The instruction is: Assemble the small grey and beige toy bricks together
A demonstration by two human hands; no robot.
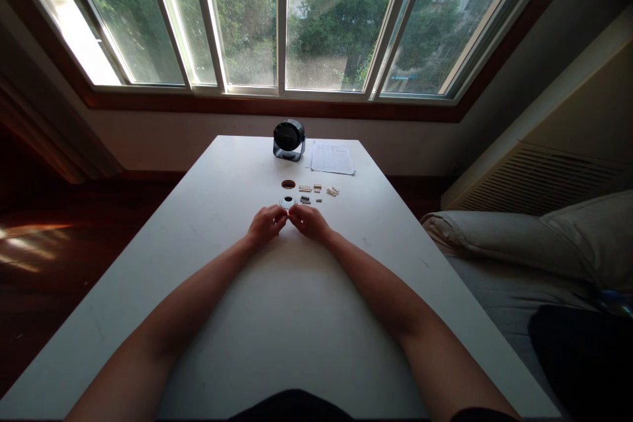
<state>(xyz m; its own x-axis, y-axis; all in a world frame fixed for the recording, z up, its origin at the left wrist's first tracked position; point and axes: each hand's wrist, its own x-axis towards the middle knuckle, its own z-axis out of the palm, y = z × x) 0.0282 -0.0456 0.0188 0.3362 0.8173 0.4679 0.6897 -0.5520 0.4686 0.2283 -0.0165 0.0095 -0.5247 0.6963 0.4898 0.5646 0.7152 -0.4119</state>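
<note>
My left hand (268, 222) and my right hand (307, 221) meet fingertip to fingertip low over the white table (287, 316). Both are closed in a pinch; whatever lies between the fingers is too small or hidden to make out. Just beyond the fingertips lies a pale ring (282, 203) with a dark centre. To its right are small dark grey pieces (305, 199) in short rows. Behind those, rows of tiny beige pieces (305, 189) and a loose cluster of whitish pieces (333, 191) rest on the tabletop.
A brown-edged round opening (288, 184) shows beyond the ring. At the far end stand a black round desk fan (289, 138) and a sheet of paper (332, 157) with faint markings. Windows (326, 20) rise behind; a bed with a pillow (509, 237) is on the right.
</note>
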